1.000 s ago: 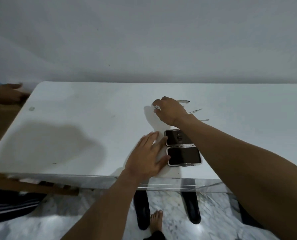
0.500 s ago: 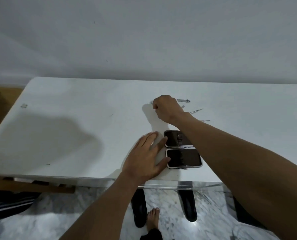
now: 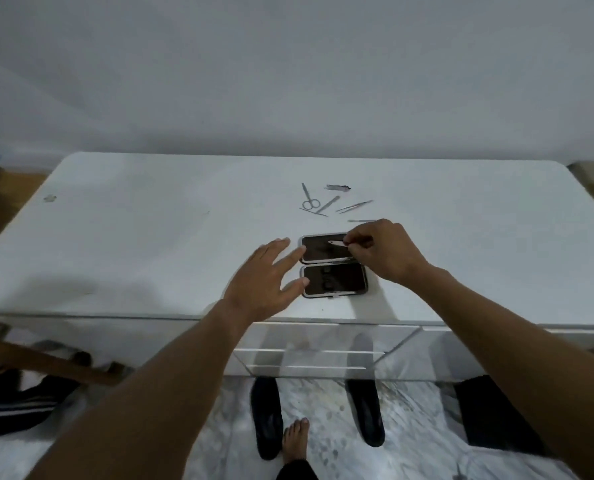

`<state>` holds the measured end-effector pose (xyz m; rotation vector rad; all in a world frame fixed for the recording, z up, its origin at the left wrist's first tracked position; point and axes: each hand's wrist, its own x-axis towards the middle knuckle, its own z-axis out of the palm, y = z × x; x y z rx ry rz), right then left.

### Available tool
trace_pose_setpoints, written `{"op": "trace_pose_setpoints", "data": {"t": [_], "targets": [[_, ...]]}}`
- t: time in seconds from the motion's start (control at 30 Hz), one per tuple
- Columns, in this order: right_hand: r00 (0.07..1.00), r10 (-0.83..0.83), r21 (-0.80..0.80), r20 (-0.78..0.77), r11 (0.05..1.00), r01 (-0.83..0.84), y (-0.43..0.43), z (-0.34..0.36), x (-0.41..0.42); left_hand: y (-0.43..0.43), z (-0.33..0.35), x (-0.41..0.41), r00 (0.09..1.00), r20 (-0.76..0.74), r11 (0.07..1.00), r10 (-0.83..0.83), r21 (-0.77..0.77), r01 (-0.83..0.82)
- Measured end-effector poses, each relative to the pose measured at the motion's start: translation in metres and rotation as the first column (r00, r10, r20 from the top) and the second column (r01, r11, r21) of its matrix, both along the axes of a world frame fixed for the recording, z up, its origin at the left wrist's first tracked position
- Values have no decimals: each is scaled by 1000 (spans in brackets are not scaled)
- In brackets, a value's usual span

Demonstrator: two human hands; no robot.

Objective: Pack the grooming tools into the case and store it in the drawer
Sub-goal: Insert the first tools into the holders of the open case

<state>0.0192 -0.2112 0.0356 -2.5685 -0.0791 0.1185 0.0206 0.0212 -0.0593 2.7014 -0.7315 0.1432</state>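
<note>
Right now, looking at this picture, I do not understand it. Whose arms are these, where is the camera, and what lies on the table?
The camera sits on a person's head and looks down, so both arms are theirs. The left hand rests flat beside an open black case on the white table. The right hand pinches a small metal tool over the case's far half. Behind lie scissors, tweezers and other thin metal tools.

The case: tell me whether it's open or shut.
Open. The case lies spread flat on the table, both dark inner halves facing up.
</note>
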Motion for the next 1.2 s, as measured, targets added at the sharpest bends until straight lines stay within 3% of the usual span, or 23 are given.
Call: {"op": "trace_pose_setpoints", "data": {"t": [0.87, 1.07, 1.2], "targets": [[998, 63, 67, -27, 996, -61, -20, -28, -25, -4, -8, -5, 996, 41, 997, 75, 23, -76], [994, 52, 293, -94, 956, -23, -24, -28, -23, -5, -8, -5, 996, 46, 996, 81, 35, -82], [993, 6, 323, -114, 946, 32, -26, -27, -22, -5, -7, -5, 996, 43, 996, 79, 35, -80]]}}
